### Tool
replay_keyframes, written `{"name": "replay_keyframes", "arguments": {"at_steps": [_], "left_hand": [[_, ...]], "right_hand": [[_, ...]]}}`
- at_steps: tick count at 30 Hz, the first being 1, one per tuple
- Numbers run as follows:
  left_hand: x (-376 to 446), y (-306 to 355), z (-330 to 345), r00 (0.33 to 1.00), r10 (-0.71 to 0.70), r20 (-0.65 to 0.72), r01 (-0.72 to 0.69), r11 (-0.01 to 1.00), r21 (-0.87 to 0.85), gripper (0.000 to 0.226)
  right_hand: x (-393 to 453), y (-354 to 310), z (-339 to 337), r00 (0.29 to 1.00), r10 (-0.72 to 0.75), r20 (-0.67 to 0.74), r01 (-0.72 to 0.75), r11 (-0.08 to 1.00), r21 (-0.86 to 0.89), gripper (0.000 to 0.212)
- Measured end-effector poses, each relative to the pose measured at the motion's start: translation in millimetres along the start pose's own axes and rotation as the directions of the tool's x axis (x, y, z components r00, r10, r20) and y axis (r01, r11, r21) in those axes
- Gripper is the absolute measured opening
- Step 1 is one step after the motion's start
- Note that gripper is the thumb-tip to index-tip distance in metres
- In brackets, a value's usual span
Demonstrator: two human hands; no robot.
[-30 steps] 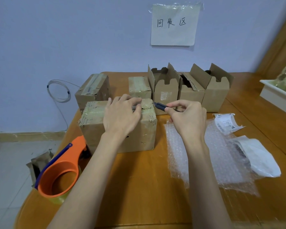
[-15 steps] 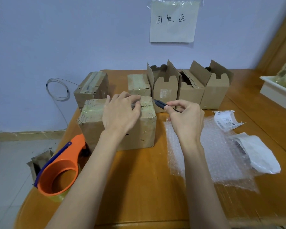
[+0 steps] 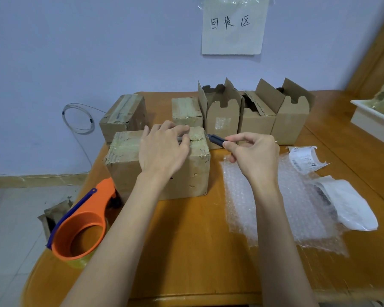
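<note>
On the wooden table (image 3: 186,251), the left hand (image 3: 162,149) presses flat, fingers together, atop the taped brown cardboard box (image 3: 124,165). The right hand (image 3: 255,156) pinches a dark blue utility knife (image 3: 216,139) at its top edge. Open brown cartons (image 3: 222,116) crowd just behind.

A wood table (image 3: 186,251) by a pale blue wall (image 3: 75,52).
High on the wall is a white paper (image 3: 233,43) with three dark signs on it. A thin wire (image 3: 78,104) hangs in a loop lower down. The table is orange-brown and shiny. The floor (image 3: 13,218) is grey, with a tan strip (image 3: 31,180) along the wall. Brown wood (image 3: 377,63) stands on the right.
</note>
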State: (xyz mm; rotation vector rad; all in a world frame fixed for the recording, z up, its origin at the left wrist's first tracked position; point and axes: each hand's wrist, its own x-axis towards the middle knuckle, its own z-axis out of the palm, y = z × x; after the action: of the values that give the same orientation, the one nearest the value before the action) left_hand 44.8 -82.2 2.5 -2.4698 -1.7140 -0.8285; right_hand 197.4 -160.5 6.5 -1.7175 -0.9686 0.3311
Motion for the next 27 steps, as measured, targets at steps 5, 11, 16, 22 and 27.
{"name": "replay_keyframes", "arguments": {"at_steps": [5, 11, 16, 22, 27], "left_hand": [[0.5, -1.7, -0.1, 1.0, -0.004, 0.009, 0.004, 1.0, -0.009, 0.037], [0.5, -1.6, -0.2, 1.0, -0.008, 0.011, 0.008, 1.0, -0.016, 0.037], [0.2, -1.2, 0.1, 1.0, -0.005, 0.008, 0.005, 1.0, -0.017, 0.037], [0.2, -0.7, 1.5, 1.0, -0.009, -0.009, 0.009, 1.0, -0.014, 0.037], [2.3, -0.1, 2.5, 1.0, -0.014, -0.003, 0.014, 1.0, -0.005, 0.037]], "right_hand": [[-2.7, 0.9, 4.9, 0.999, 0.017, -0.048, -0.014, 0.999, 0.045, 0.001], [-2.2, 0.0, 6.2, 0.999, 0.007, -0.045, -0.005, 0.999, 0.033, 0.001], [-4.1, -0.9, 6.4, 1.0, 0.015, -0.02, -0.014, 0.998, 0.062, 0.003], [2.8, -5.6, -0.4, 0.998, 0.015, 0.058, -0.017, 0.999, 0.034, 0.008], [2.7, -6.9, -4.7, 0.997, 0.025, 0.077, -0.027, 0.999, 0.029, 0.005]]}}
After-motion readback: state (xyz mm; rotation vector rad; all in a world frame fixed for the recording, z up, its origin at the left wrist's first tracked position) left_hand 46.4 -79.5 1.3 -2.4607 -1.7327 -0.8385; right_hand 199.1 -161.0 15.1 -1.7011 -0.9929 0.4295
